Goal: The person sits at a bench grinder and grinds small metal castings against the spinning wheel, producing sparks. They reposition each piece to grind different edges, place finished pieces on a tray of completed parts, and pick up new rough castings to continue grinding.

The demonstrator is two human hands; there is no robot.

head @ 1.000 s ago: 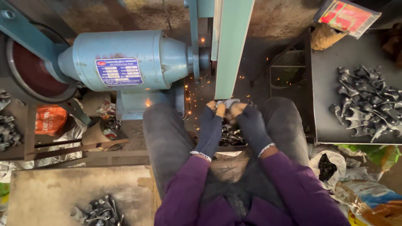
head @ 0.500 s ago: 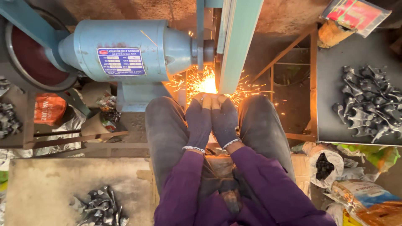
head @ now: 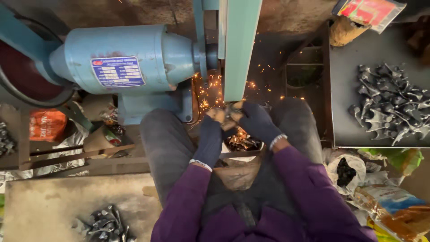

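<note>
Spark burst [head: 210, 92] much thinner than half a second ago; left hand [head: 211, 134] and right hand [head: 256, 122] drawn slightly nearer, spread apart.

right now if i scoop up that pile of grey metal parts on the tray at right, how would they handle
The grey forked metal castings look rigid and probably heavy for their size. Their prongs interlock in the heap, so several may lift tangled together. On the flat dark metal tray they would likely slide and clatter rather than roll.

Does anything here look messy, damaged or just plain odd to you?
Sparks scatter beside the green belt, and some glow between the knees. Both gloved hands, left hand and right hand, hold a small metal piece there. Crumpled bags litter the floor.
</note>
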